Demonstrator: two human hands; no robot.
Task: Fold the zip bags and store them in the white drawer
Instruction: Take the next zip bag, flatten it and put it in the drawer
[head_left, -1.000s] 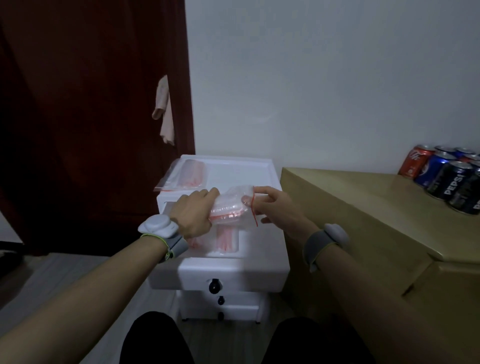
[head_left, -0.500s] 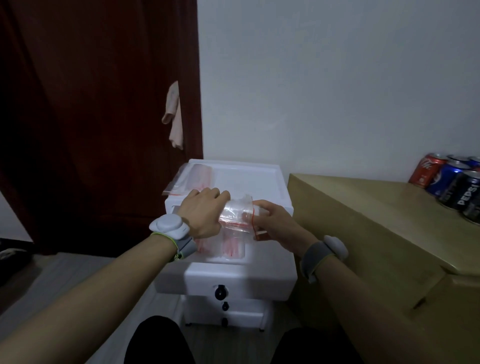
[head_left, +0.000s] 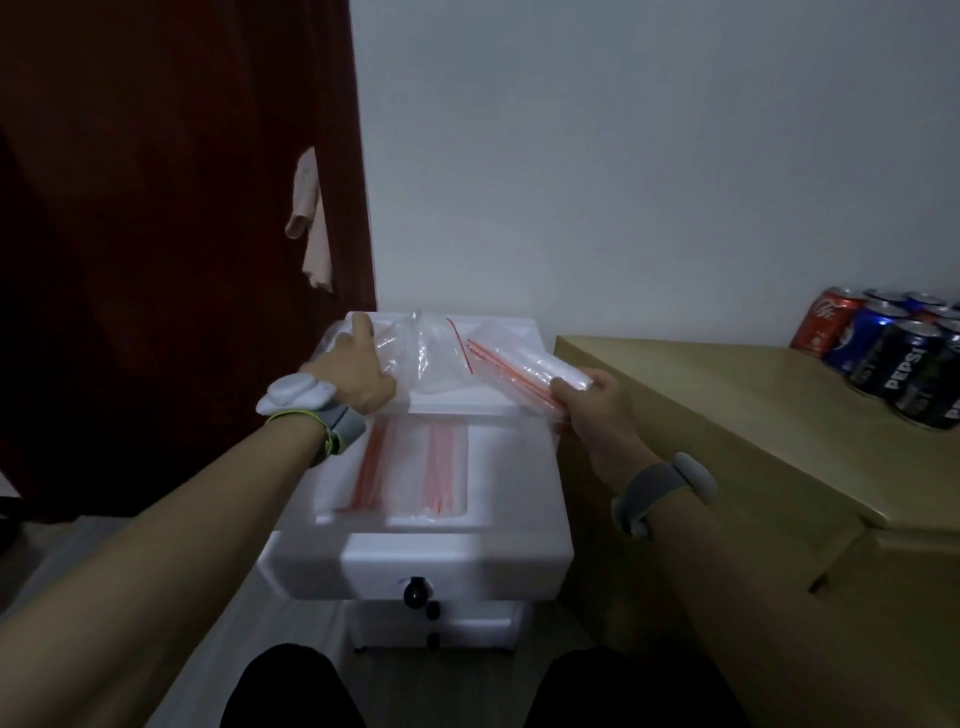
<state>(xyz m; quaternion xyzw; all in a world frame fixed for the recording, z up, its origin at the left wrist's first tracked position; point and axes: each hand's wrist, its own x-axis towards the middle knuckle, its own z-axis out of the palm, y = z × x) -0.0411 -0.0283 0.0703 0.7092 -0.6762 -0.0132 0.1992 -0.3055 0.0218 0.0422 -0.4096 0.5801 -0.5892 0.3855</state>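
Left hand (head_left: 358, 366), right hand (head_left: 592, 402), zip bags (head_left: 434, 353) between

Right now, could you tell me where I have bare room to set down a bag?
Free: the right end of the open white drawer, beside the folded red-striped zip bags; the tan wooden cabinet top, before the soda cans. Crowded: the unit's top, under loose clear bags and the left hand.

Bare forearms; grey wristbands (head_left: 655, 493) with white pods; black trousers (head_left: 291, 686).
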